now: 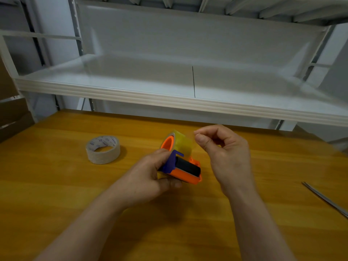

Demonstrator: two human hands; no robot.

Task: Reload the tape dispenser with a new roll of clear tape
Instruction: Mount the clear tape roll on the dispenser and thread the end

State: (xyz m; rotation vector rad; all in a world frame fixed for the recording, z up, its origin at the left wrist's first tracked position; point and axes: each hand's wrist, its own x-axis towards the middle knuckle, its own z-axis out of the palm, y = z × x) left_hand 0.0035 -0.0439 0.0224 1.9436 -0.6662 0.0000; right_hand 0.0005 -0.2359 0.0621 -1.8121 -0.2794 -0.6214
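My left hand [150, 174] grips an orange tape dispenser [185, 173] with a blue guard and a black roller, held just above the wooden table [75, 194]. A roll of clear yellowish tape [181, 143] sits on the dispenser's orange hub. My right hand [226, 153] is beside the roll, with thumb and forefinger pinched on the loose end of the clear tape near the roll's top. An empty cardboard tape core [103, 149] lies flat on the table to the left.
A white metal shelf [188, 102] overhangs the table's far edge. Scissors [327, 200] lie at the right edge of the table. Cardboard boxes [11, 117] stand at the far left.
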